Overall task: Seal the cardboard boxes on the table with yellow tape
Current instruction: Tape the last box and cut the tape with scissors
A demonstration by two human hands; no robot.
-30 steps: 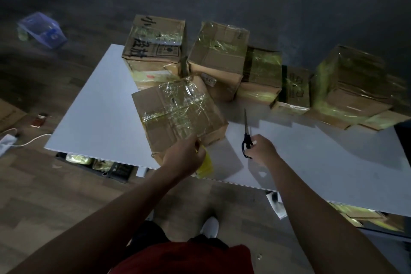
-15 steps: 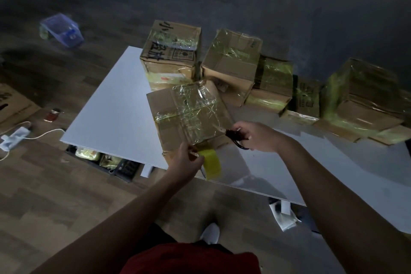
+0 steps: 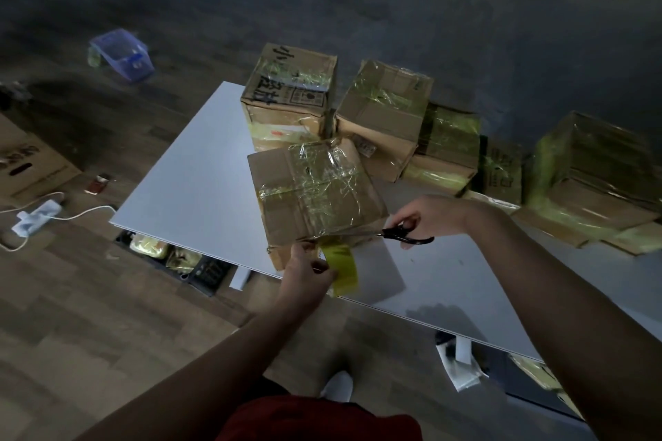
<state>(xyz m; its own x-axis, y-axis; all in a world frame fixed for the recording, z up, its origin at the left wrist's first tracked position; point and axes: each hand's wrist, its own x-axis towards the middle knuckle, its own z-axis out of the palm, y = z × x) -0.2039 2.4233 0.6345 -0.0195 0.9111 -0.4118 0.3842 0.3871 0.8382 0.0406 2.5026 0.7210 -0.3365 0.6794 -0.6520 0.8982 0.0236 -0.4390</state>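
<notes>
left hand: pinches yellow tape roll at near edge of cardboard box | right hand: fingers through scissors handles, blades at the tape | white table

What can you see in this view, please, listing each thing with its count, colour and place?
table: one, white, centre.
near cardboard box: one, brown, yellow-taped, table's front edge.
far cardboard boxes: at least five, brown with yellow tape, along the table's far side.
yellow tape roll: one, yellow, before the near cardboard box.
scissors: one pair, black handles, blades at the tape strip.
plastic basket: one, blue, floor, far left.
power strip: one, white, floor, left.
floor carton: one, brown, left edge.
left hand: grips the yellow tape roll.
right hand: holds the scissors.
</notes>
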